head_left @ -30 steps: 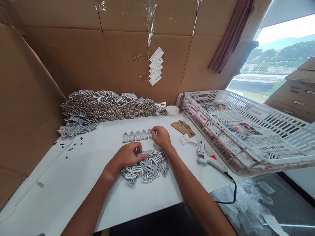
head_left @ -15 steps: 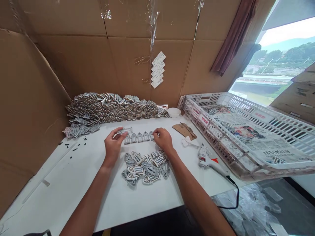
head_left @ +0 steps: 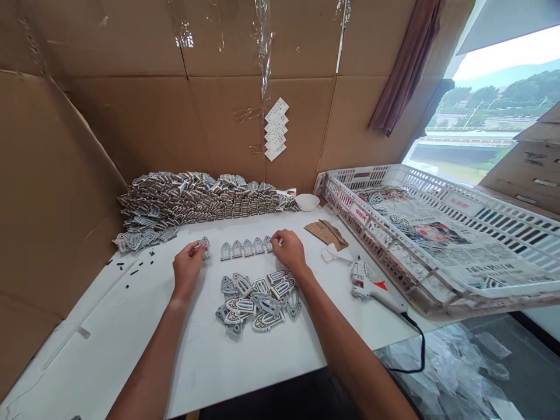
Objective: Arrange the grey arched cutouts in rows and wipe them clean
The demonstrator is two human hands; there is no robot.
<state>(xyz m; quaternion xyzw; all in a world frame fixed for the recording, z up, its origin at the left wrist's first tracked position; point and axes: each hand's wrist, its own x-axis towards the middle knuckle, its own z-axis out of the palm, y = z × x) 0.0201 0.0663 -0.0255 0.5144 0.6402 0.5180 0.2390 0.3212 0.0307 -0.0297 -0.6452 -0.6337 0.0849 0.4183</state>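
Pinching one grey arched piece, your left hand sits at nine o'clock of a row of matching pieces; your right hand curls against the row's three-o'clock end; whether it grips, I cannot tell. A loose pile of similar pieces lies on the bench at six o'clock from the row.

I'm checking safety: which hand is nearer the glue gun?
Right. The right hand is left of the glue gun, at the right end of the row of arched pieces; the left hand is farther left, past the row's other end.
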